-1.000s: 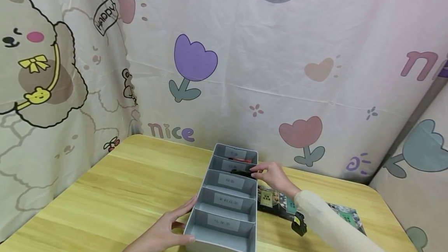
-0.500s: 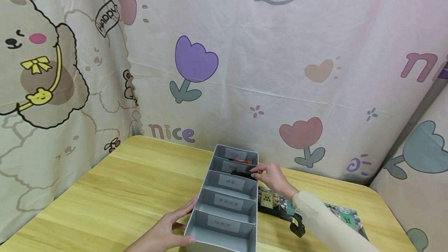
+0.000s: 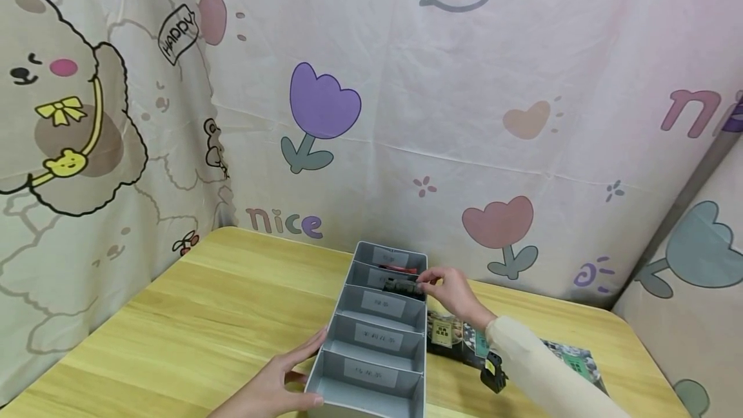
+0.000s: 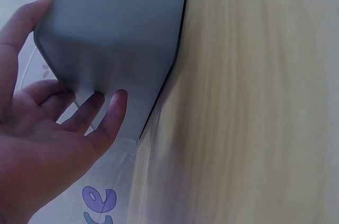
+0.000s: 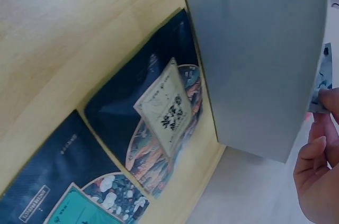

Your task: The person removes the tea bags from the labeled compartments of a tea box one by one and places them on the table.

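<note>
A long grey divided box (image 3: pixel 319 369) with labelled compartments stands on the table. My left hand (image 3: pixel 275 376) rests against its near left corner, thumb at the front rim and fingers along the left side. In the left wrist view, the left hand's (image 4: pixel 58 139) fingertips touch the box wall (image 4: pixel 122 33). My right hand (image 3: pixel 455 292) pinches a small dark printed packet (image 3: pixel 400 287) by its right end, at the second compartment from the back. The right wrist view shows the packet (image 5: pixel 324 75) at the box's rim, between thumb and fingers of the right hand (image 5: pixel 320 176).
A red item (image 3: pixel 399 269) lies in the rearmost compartment. Beside the box, on the right, lie a dark food pouch (image 3: pixel 442 333) and another pouch (image 3: pixel 574 358) partly behind the sleeve. The wooden table (image 3: pixel 261 295) meets a printed cloth backdrop (image 3: pixel 395 115).
The dark packet in my right hand has turned so that its printed face shows. My left hand stays at the box corner.
</note>
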Demonstrator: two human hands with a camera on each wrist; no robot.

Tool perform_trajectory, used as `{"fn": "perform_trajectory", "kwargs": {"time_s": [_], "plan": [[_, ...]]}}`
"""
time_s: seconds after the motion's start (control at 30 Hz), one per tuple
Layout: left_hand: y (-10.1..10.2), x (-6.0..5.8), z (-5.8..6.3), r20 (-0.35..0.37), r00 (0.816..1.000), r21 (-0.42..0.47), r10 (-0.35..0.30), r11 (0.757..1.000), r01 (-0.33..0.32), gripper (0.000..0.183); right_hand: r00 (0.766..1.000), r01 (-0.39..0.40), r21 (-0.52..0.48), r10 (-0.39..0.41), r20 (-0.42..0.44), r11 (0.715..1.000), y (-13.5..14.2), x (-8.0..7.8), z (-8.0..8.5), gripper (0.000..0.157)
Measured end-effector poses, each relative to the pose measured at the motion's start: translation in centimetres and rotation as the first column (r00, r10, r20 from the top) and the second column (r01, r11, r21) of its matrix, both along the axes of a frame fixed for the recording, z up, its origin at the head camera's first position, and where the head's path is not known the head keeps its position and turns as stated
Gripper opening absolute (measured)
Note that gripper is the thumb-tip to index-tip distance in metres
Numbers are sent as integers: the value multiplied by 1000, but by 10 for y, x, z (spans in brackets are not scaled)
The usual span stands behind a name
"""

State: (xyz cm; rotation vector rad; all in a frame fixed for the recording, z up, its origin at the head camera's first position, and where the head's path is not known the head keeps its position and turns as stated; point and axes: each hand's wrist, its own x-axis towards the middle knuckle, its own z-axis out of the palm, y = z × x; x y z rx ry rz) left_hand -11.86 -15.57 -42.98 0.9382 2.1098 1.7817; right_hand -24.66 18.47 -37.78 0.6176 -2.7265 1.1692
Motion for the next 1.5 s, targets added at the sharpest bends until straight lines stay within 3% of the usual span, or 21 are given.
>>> {"fn": "perform_trajectory", "kwargs": {"time_s": [0.33,0.6,1.03,1.5], "plan": [[-1,0,-1,57,998,-12,4,1000,-4,74,1000,1,-47,-2,-25,999,3,-2,13,6],[-1,1,-2,26,1000,-6,4,1000,-4,76,999,40,-136,-40,8,990,3,-2,32,9],[0,1,-1,-10,1000,-11,12,1000,-12,77,987,147,-344,-115,111,927,-1,7,38,18],[0,1,1,-25,1000,4,-6,1000,6,76,964,219,-399,-134,229,890,14,33,37,20]]}}
